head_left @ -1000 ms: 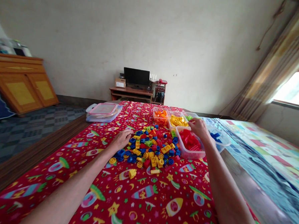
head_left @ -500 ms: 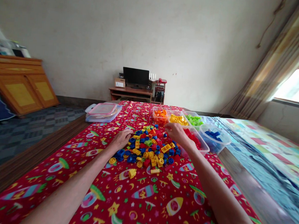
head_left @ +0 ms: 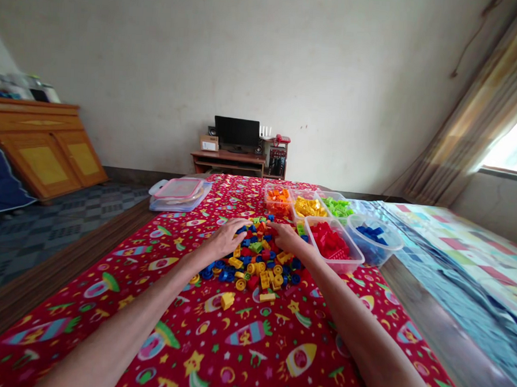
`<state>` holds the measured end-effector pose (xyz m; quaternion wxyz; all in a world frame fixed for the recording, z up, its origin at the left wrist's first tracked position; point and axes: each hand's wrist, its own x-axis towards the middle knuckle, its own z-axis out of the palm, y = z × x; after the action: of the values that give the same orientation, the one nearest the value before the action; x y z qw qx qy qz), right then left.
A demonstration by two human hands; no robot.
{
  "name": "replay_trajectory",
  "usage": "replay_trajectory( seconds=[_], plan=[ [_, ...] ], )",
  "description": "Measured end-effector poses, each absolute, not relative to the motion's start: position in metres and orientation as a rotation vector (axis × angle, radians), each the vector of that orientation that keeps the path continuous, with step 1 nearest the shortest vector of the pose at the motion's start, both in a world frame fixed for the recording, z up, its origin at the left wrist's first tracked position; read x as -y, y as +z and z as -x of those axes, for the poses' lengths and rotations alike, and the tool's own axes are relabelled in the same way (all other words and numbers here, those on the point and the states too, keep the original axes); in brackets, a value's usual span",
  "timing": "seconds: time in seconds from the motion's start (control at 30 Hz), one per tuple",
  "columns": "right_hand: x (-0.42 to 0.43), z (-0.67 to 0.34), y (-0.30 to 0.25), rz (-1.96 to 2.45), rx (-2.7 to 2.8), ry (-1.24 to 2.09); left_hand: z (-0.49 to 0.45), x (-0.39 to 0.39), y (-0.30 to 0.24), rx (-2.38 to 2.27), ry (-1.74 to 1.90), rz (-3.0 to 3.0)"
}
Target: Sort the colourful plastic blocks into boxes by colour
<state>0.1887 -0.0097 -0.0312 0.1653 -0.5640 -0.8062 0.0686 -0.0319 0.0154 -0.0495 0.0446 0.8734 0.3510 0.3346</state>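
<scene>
A loose pile of toy building bricks in blue, yellow, red, green and orange lies on the red patterned cloth. My left hand rests over the pile's left edge, thumb apart from its stretched fingers, with no brick visible in it. From the right, my right hand reaches into the far part of the pile. Its fingers point at red and orange bricks there and look apart, though the tips are partly hidden. A yellow brick and a flat yellow brick lie nearer me.
Clear tubs hold bricks by colour: an orange-brick tub, a yellow-brick tub, a green-brick tub, a red-brick tub and a round blue-brick tub. Stacked lids lie at the far left. A bed stands right.
My right hand has moved left from beside the tubs into the pile, uncovering the red-brick tub. My left hand has shifted slightly right and farther over the bricks.
</scene>
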Motion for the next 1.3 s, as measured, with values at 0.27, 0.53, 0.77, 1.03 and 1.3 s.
replay_trajectory(
  seconds=[0.27,0.53,0.77,1.03,1.3],
  plan=[
    [0.017,-0.192,-0.034,1.728,2.096,0.056,0.023,-0.009,-0.050,-1.102,0.890,-2.812],
    [0.030,-0.190,-0.008,1.584,1.841,0.287,0.023,-0.007,-0.037,-1.116,1.106,-2.389],
    [0.036,-0.183,0.001,1.232,1.914,0.533,0.016,0.008,-0.019,-1.053,1.142,-1.695],
    [0.052,-0.163,0.010,1.146,2.144,0.316,0.004,0.019,-0.015,-0.988,1.136,-1.525],
    [0.052,-0.174,0.018,1.239,2.130,0.167,-0.001,0.030,-0.008,-1.000,1.067,-1.626]
  ],
)
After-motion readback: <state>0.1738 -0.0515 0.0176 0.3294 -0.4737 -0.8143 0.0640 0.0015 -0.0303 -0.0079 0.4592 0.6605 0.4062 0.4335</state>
